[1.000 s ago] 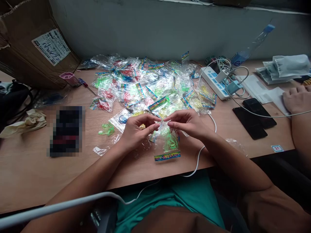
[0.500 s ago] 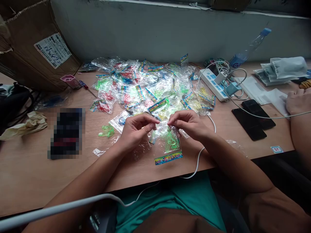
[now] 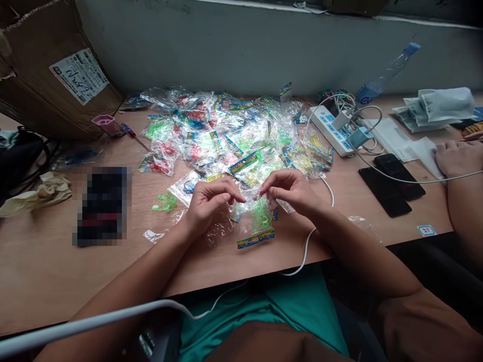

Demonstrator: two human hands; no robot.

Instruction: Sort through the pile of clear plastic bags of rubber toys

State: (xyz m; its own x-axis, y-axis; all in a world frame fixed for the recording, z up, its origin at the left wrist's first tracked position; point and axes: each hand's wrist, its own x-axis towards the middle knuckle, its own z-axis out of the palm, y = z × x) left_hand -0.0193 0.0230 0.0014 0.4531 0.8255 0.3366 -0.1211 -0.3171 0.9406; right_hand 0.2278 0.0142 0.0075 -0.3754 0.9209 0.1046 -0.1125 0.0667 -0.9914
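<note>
A clear plastic bag (image 3: 247, 229) hangs above the table with its colourful printed header strip (image 3: 255, 239) at the bottom. Inside it shows a bright green plastic toy (image 3: 262, 216), its exact kind unclear. Thumb and forefinger of my right hand (image 3: 289, 191) pinch the bag's upper edge. My left hand (image 3: 211, 201) is at the bag's upper left, its forefinger stretched towards the edge and the thumb apart from it; I see nothing held there. Left of that hand, a loose green hand-shaped toy (image 3: 165, 202) lies on the table.
Behind my hands spreads a heap of bagged toys (image 3: 234, 130). A cardboard box (image 3: 49, 75), screwdriver (image 3: 134, 136) and blurred-out dark object (image 3: 102, 206) are leftward. To the right are a power strip (image 3: 332, 130), bottle (image 3: 388, 75), two phones (image 3: 385, 191) and another person's hand (image 3: 458, 158).
My left thumb and forefinger have parted and come off the bag's edge. The bag's header has swung slightly up and left while my right hand keeps its pinch.
</note>
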